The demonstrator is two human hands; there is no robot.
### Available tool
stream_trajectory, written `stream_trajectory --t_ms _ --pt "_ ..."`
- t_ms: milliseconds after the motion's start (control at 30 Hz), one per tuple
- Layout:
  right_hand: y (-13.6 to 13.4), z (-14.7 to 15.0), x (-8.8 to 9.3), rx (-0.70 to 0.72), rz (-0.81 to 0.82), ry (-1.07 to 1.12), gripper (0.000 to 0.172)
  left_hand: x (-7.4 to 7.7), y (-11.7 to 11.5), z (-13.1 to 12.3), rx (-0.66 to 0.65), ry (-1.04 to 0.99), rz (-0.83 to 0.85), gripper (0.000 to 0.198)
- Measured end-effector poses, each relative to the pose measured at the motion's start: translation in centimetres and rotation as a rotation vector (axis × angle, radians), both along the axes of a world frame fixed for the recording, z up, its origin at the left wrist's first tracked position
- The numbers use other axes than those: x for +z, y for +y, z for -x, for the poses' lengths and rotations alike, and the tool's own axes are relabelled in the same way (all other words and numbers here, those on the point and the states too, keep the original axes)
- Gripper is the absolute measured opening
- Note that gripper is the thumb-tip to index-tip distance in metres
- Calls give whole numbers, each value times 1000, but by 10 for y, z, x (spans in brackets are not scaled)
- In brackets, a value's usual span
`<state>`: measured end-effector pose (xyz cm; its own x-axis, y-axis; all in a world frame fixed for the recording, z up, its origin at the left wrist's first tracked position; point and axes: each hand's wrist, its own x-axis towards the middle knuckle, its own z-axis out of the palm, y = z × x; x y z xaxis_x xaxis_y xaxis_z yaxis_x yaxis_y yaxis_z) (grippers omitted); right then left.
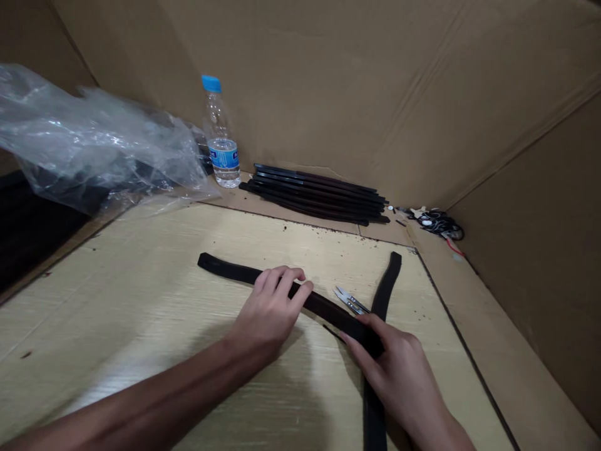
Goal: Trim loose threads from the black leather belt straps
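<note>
I have both bare hands on a long, flat, slightly curved black strip [328, 308], its material unclear from my end. It lies slantwise over the pale, wood-grained tabletop [141, 282], its far end pointing up and to the left. The left hand [275, 304] rests near its middle, fingers bent over it and thumb set a little apart; I cannot tell how firmly it grips. The right hand [399, 357] has the near end pinched, thumb along one edge and index finger along the other, the gap just the strip's width.

Under that end I see a second black strip [387, 282] crossing, running down out of view. Small metal thread snips [350, 300] lie just beyond the held strip, points to the left, and a thin dark sliver [331, 331] sits on its near side.

Along the brown cardboard wall [328, 81] I make out a stack of narrow dark strips [319, 195], a clear plastic bottle with a blue cap [223, 134], a crumpled transparent plastic bag [117, 144] to the left, and a tangle of black cord [439, 223] in the right corner.
</note>
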<state>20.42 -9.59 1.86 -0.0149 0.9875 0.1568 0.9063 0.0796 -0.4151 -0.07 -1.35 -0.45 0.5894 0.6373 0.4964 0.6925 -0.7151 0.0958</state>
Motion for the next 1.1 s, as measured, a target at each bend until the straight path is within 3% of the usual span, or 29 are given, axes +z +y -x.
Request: stream_trajectory --t_ms 200,533,833,1100 --pt "3 -4 -8 96 -72 -99 21 6 1 2 -83 25 86 40" --pt "4 5 -11 297 -173 -340 48 4 -2 1 -93 60 82 43" --pt "0 22 -13 315 -148 -502 64 3 -2 0 -93 63 94 40" --pt "0 24 -12 343 -101 -499 65 -1 -1 0 -108 30 95 37"
